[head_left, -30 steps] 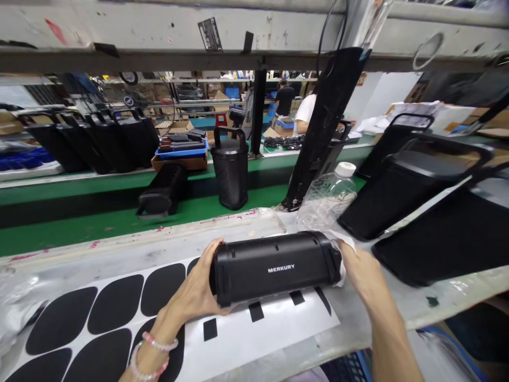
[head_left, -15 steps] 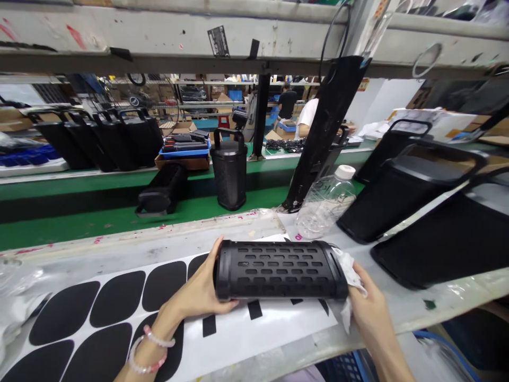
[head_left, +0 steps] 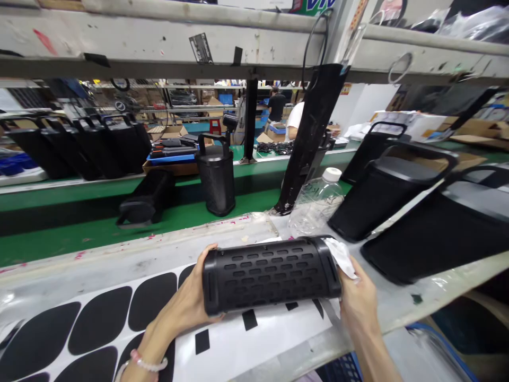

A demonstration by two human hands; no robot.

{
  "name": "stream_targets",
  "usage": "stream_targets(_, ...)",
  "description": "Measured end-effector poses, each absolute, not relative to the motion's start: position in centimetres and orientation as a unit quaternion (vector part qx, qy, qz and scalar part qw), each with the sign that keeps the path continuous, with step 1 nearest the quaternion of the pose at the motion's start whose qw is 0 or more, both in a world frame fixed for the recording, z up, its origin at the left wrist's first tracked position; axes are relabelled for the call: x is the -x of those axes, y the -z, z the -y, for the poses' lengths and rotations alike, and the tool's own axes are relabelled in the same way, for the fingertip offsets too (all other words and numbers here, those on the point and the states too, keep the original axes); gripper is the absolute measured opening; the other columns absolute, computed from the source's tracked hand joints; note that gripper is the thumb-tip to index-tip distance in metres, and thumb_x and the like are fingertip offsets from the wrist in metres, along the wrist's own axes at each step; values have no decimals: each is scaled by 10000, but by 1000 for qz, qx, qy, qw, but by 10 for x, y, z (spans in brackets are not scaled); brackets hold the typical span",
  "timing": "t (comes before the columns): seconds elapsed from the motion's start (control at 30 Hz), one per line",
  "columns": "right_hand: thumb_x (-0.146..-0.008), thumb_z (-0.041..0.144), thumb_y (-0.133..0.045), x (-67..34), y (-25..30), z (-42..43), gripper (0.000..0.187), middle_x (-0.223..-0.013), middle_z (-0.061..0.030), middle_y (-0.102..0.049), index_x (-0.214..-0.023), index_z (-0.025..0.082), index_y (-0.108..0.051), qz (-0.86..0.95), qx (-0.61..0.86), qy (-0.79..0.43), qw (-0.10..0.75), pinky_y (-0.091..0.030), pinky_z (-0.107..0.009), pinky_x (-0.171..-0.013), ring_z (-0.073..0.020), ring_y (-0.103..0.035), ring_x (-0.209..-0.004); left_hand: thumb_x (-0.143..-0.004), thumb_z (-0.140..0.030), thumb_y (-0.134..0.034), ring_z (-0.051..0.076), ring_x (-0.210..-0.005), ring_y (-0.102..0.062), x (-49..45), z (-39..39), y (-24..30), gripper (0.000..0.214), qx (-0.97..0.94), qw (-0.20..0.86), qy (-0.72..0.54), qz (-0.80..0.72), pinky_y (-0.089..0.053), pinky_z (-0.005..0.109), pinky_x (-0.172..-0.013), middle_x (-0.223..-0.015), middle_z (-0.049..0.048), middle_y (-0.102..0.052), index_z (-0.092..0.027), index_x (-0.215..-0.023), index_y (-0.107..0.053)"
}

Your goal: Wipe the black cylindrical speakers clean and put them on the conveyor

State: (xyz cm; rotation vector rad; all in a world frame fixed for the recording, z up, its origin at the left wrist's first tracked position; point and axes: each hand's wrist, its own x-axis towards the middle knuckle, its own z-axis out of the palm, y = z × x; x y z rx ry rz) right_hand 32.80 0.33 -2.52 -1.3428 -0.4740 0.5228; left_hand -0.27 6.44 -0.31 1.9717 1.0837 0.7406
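Note:
A black cylindrical speaker [head_left: 270,275] lies sideways just above the workbench, its slotted grille facing me. My left hand [head_left: 190,300] cups its left end, fingers curled round the end cap. My right hand [head_left: 357,298] presses against the right end with a crumpled white cloth [head_left: 341,257] between palm and speaker. Under the speaker lies a white backing sheet [head_left: 258,334] with black oval stickers [head_left: 151,300] and small black rectangles.
A clear plastic bottle [head_left: 314,204] lies behind the speaker. Black speaker housings [head_left: 382,193] lean at the right. A green conveyor [head_left: 99,228] carries an upright speaker [head_left: 214,178] and one lying down [head_left: 145,199]. People work at the far benches.
The speaker was turned about its long axis, from the logo side to the slotted grille side. It then shifted slightly left, with both hands still on its ends.

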Motion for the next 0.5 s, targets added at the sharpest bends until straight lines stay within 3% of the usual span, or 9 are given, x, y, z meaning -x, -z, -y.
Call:
stream_targets(0.13, -648, 476, -799, -318, 11, -3, 557, -1157, -105, -708, -1090, 145, -722, 192, 617, -112, 755, -407, -475, -1058, -301, -623, -1125, -644, -185, -765, 338, -1109, -649, 0, -65, 12, 1197, -786, 351, -271, -431, -522, 520, -966, -1426, 148, -494, -345, -1545, 8)
stream_targets(0.23, -695, 430, -781, -313, -3, -2, 454, -984, -70, -715, -1037, 136, -729, 217, 617, 8, 757, -483, -437, -931, -249, -661, -919, -669, -269, -804, 383, -1253, -563, 0, -68, 14, 1216, -762, 368, -292, -445, -458, 572, -1041, -1471, 160, -459, -335, -1554, 28)
stream_targets(0.37, -750, 299, -771, -307, -36, -12, 315, -899, -31, -700, -1041, 183, -740, 376, 521, 166, 748, -512, -331, -748, -190, -642, -764, -614, -471, -872, 414, -1483, -221, 4, -73, 3, 1181, -763, 361, -363, -395, -226, 617, -1178, -1634, 133, -177, -338, -1546, -159)
stream_targets(0.43, -800, 214, -725, -300, -61, -22, 273, -896, -25, -702, -1073, 220, -733, 519, 417, 196, 720, -513, -311, -714, -183, -643, -763, -662, -554, -822, 405, -1505, -139, 3, -72, -13, 1028, -770, 344, -374, -387, -183, 620, -1188, -1655, 102, -102, -343, -1513, -285)
stream_targets(0.5, -844, 154, -659, -287, -89, -33, 297, -895, -33, -702, -1126, 230, -706, 651, 303, 187, 670, -518, -311, -691, -183, -646, -774, -666, -596, -802, 398, -1508, -133, -2, -68, -35, 1017, -782, 354, -341, -383, -193, 621, -1185, -1656, 93, -111, -349, -1513, -297)
